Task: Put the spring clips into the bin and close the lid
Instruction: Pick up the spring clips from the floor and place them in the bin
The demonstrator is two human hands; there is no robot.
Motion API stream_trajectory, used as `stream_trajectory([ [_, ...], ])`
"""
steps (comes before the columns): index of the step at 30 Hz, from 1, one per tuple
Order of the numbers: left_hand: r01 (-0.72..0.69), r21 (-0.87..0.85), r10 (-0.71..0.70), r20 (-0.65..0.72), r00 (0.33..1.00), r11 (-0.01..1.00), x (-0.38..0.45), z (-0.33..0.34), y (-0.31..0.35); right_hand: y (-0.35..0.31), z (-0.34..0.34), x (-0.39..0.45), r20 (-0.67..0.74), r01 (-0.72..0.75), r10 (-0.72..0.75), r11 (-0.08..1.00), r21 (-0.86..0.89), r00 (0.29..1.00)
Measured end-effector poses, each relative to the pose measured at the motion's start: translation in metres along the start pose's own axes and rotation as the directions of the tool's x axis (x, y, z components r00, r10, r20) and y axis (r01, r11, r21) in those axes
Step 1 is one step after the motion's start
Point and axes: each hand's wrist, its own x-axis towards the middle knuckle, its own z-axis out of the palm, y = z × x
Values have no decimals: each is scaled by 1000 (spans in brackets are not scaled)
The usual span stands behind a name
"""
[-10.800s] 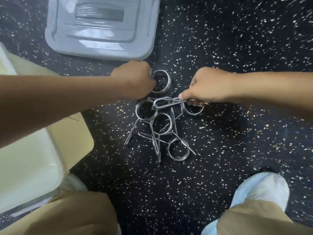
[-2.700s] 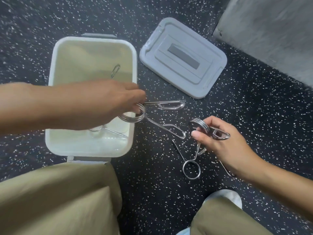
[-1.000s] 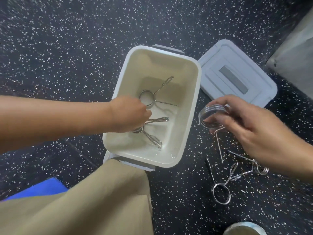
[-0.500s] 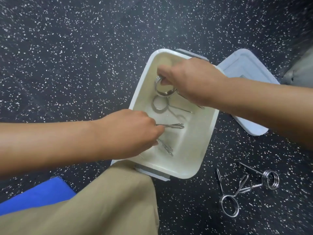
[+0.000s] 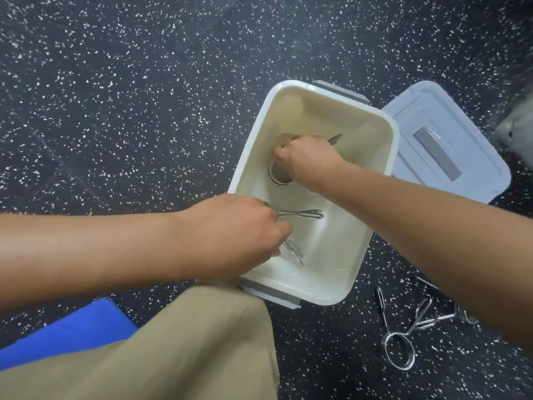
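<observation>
Presently, bin [image 5: 372, 249]: cream plastic, rectangular, rounded corners, open, on the speckled floor [image 5: 115, 96]; wire spring clips inside.
Lid [image 5: 450, 140]: grey plastic, off, lying just beside the bin's far-right side.
Left hand [image 5: 230, 241]: reaching over the near rim, fingers pinched on a spring clip [image 5: 300, 215], its handles pointing right.
Right hand [image 5: 308, 163]: deep in the bin, clenched on a coiled clip [image 5: 278, 176].
Loose clips [image 5: 403, 330]: bright steel, on the floor near the bin's right corner.
</observation>
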Motion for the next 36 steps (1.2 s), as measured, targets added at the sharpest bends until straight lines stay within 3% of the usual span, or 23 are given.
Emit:
stream_trajectory([
  [5,-6,15,6,-26,1000,1000,0,5,2,-7,13,6,-95,-39,44,998,52,994],
  [18,-17,16,17,-44,999,1000,8,-4,2,5,10,-18,-182,-142,172,976,167,968],
  [27,-85,4,84,-161,983,996,27,-27,10,35,-29,-126,-354,-60,192,934,351,915],
  [31,-112,23,115,-164,980,993,42,-39,28,41,-26,-189,-322,-12,165,904,428,932],
  [36,-149,-39,140,-176,974,988,62,-51,60,50,-3,-256,-161,-13,83,920,392,983],
])
